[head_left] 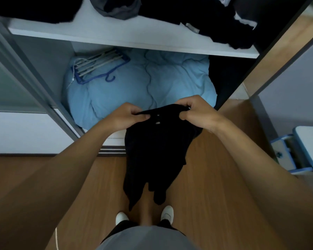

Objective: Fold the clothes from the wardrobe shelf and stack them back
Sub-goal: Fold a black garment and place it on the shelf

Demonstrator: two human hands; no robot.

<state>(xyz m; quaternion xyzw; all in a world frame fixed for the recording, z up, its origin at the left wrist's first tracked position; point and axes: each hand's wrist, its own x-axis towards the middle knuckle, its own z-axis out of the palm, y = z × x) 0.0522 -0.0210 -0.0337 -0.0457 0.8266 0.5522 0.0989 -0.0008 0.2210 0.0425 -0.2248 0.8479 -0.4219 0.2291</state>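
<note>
The person stands facing the open wardrobe and holds a black garment [152, 150] up in the air by its top edge, one hand at each end of that edge. The left hand [126, 116] pinches the fabric between thumb and curled fingers, and the right hand [195, 112] does the same on the right, so each grip is narrow and closed on cloth. Held this way the garment hangs free under its own weight, down in front of the legs toward the wooden floor [215, 186], which probably lets it drop straight so that its shape and seams can be found before a fold. A small pale label shows near the top edge between the hands, so this is likely the collar or waistband; which one cannot be told, as the cloth is very dark.

Far and above, the wardrobe shelf [116, 37] carries more dark clothes [215, 18] in loose heaps, not yet folded, with a bare stretch at its middle where a stack could go. Below the shelf lies a pale blue duvet [143, 83] with a blue hanger rack [98, 65] resting on its left part. There is no counter close by, so the fold seems to be done in the air
</note>
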